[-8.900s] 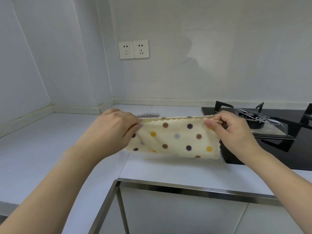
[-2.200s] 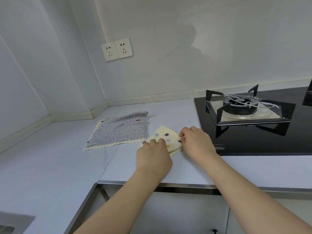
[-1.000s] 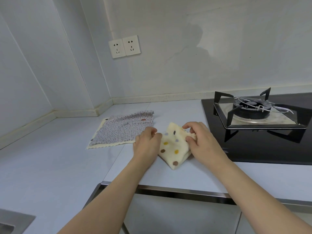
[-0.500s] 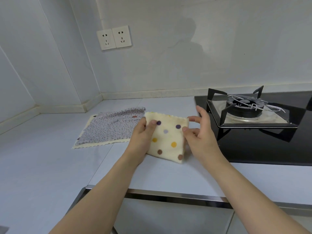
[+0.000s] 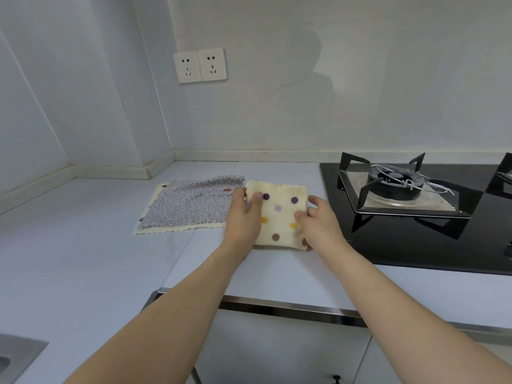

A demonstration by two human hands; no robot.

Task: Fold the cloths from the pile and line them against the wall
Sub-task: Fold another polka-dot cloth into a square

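A cream cloth with coloured dots (image 5: 279,214), folded into a small square, is held between my two hands just above the white counter (image 5: 83,245). My left hand (image 5: 242,217) grips its left edge, thumb on top. Its right edge is pinched by my right hand (image 5: 318,223). Left of it a grey cloth with small dots (image 5: 188,207) lies spread flat and unfolded. The back wall (image 5: 277,112) rises behind both cloths.
A black gas hob (image 5: 415,234) with a burner and metal pan supports (image 5: 399,187) sits directly right of the folded cloth. A double wall socket (image 5: 199,65) is on the back wall. A sink corner (image 5: 16,353) shows at the bottom left.
The dotted cloth went from a long strip to a small folded square. Over the last second both hands turned it square to the wall and shifted it slightly back.
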